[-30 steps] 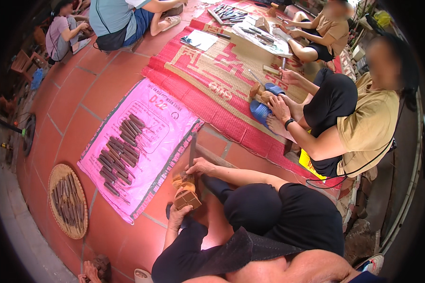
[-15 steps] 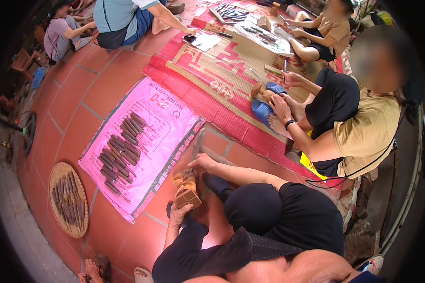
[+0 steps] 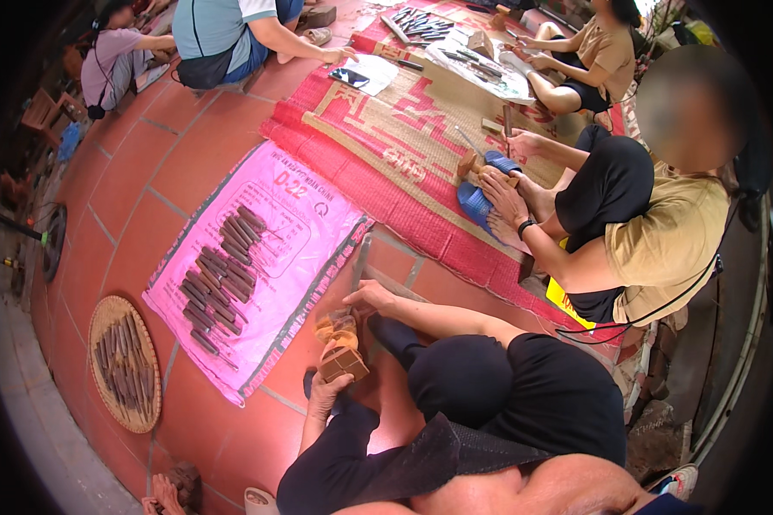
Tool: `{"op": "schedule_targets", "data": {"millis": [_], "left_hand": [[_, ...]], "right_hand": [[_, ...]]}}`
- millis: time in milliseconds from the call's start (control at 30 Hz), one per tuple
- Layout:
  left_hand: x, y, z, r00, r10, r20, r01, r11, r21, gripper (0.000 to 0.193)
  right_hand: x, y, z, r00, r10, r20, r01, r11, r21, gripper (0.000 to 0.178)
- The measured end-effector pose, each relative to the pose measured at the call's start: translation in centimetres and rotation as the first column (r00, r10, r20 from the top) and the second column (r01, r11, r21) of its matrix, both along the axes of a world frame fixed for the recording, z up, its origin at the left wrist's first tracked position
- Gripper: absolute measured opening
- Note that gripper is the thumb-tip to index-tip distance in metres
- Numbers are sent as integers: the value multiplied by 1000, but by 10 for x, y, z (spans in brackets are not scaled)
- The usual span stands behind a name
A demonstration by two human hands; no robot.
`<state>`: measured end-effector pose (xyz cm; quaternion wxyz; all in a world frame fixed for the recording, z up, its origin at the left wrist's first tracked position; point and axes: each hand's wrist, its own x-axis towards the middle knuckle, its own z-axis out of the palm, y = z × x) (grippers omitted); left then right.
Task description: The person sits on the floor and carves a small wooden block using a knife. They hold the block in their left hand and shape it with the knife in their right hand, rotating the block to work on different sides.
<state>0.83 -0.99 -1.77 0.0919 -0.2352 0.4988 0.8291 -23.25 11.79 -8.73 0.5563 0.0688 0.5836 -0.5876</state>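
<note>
Between my bent legs is a carved wooden figure (image 3: 338, 330) in orange-brown wood with a square, grooved base. My left hand (image 3: 325, 390) is closed around the base at its near end. At the figure's far side, my right hand (image 3: 369, 296) is closed, and a narrow grey-brown stick-like tool (image 3: 362, 259) appears to rise from it. The tool's lower end and any contact with the carving are hidden by my fingers. My dark trouser legs (image 3: 459, 378) flank the work.
A pink sack (image 3: 292, 257) carrying several dark-handled carving tools (image 3: 219, 279) lies ahead-left. Further left sits a round woven basket (image 3: 100, 330) of similar tools. On a red-and-tan mat (image 3: 352, 163), a co-worker (image 3: 661, 232) at right holds another wooden carving. Other people sit farther back.
My hands and the carving stay nearly in place. The co-worker's tool at right has swung upright. At the back, the blue-shirted person's hand has drawn away from the phone and paper.
</note>
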Motion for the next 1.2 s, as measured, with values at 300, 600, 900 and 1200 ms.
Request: {"op": "schedule_targets", "data": {"millis": [300,600,900,1200], "left_hand": [[-1,-1,10,1000,10,22,-10,1000,-18,80],[-4,0,11,1000,2,2,-2,1000,7,82],[-3,-1,11,999,-18,42,19,999,-41,82],[-1,0,8,1000,-23,21,23,1000,17,84]], "right_hand": [[9,-12,20,998,-30,-47,34,997,76,23],[13,-12,4,975,70,-209,-67,998,18,23],[14,-11,-2,950,76,-302,-117,986,-119,24],[5,-14,5,991,35,-131,-41,998,-49,22]]}}
